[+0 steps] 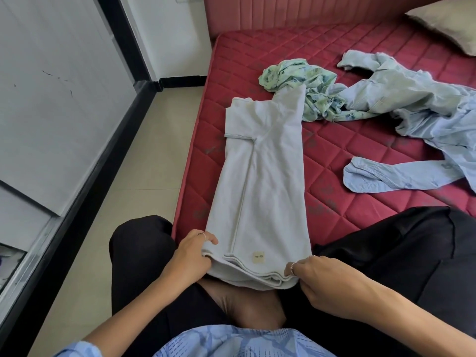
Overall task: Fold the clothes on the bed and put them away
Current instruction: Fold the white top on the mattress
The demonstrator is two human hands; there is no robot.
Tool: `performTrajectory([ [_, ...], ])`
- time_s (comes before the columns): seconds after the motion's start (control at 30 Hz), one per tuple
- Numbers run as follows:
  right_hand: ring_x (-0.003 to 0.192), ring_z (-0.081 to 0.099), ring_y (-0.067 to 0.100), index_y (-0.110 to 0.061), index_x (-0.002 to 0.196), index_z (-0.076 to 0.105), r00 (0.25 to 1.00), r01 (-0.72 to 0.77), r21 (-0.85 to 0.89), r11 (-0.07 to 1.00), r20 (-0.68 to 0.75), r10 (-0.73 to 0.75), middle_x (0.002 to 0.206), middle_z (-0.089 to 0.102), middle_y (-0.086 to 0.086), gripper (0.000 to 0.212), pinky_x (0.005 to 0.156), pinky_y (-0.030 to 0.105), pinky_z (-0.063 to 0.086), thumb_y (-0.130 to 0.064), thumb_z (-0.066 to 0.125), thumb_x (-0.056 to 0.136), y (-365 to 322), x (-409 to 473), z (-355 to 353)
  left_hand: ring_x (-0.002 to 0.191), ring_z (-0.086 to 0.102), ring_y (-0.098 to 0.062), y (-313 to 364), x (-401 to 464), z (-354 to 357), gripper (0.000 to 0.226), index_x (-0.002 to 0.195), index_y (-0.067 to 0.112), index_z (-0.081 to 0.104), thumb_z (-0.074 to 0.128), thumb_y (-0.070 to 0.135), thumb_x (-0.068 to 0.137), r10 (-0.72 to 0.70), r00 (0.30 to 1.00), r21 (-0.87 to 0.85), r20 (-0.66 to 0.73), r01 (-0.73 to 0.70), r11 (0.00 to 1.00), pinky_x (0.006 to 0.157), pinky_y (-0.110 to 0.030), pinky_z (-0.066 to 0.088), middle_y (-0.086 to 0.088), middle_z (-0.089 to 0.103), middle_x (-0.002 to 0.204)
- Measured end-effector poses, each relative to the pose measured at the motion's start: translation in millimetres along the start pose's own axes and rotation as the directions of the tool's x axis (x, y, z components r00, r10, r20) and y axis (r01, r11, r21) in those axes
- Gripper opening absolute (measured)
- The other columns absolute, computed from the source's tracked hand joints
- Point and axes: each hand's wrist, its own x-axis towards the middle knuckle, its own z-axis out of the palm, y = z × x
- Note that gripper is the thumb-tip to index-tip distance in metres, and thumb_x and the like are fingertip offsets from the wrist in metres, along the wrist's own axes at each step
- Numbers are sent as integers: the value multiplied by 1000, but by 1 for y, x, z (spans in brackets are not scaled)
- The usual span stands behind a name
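Note:
A white T-shirt [265, 171] lies folded lengthwise into a long strip on the red quilted mattress [360, 155], its hem toward me with a small tan label. My left hand [192, 253] grips the hem's left corner. My right hand [327, 279] pinches the right corner. Behind it lie a crumpled green floral garment [301, 81] and a spread-out light blue shirt [422, 119].
I sit at the bed's corner, legs in black trousers [401, 253] on both sides of the shirt. Beige tiled floor [144, 155] runs along the left, bordered by a white wall with a black skirting. A pillow [445, 21] lies at the far right by the pink headboard.

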Motion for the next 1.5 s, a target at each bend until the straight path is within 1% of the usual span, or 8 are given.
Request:
performTrajectory([
  [0.2,107,59,23,-33,125,53,997,55,160,986,47,-63,113,64,0,49,89,37,50,-16,36,82,0,-24,-32,123,46,-4,5,-54,-23,59,124,47,46,49,3,86,75,943,266,323,-166,950,101,-24,40,25,36,127],
  [0.3,104,59,16,-41,120,50,977,105,271,957,153,-151,109,62,-6,49,89,35,50,-23,35,77,-2,-34,-44,135,40,-11,20,-65,-30,41,143,17,39,31,7,104,83,902,392,423,-266,881,107,-18,30,3,39,145],
  [0.5,72,56,0,-29,87,62,989,97,404,910,64,-134,76,62,-11,28,67,13,41,-4,49,83,30,-25,-99,62,54,1,82,-42,-105,26,79,34,68,51,16,77,28,855,317,518,-222,922,60,-17,43,13,62,68],
  [0.7,55,51,-3,-23,74,57,968,74,653,754,-228,102,58,57,-21,32,54,8,38,5,59,89,96,44,-143,58,56,-7,113,71,-152,14,92,9,68,57,17,95,77,902,-148,424,-15,989,52,-15,46,0,64,71],
  [0.9,60,58,7,-7,101,61,903,-65,889,452,-140,405,73,61,-2,15,47,12,44,3,59,91,173,156,-114,50,44,-6,99,195,-129,35,83,19,60,56,53,88,-62,955,-543,292,218,811,46,-18,33,5,52,67],
  [1.03,67,57,12,-5,115,60,839,-221,914,341,-1,545,85,61,3,28,48,13,47,-7,67,88,199,198,-58,70,54,-11,61,219,-69,39,86,21,61,64,59,80,-226,951,-512,213,306,803,64,-24,40,4,62,81],
  [1.23,78,65,14,-8,107,63,816,-98,983,153,-9,578,90,71,3,22,61,14,51,-11,69,87,203,201,-31,91,69,-14,31,204,-37,30,103,13,66,72,35,84,-199,975,-579,102,220,785,78,-21,49,0,74,95],
  [1.5,75,66,9,-12,93,65,834,178,983,35,-169,526,82,70,-1,10,68,20,54,-8,69,85,195,203,-49,65,58,-11,32,183,-19,18,87,11,58,57,28,95,-191,954,-674,-229,-13,739,61,-26,47,-7,63,71],
])
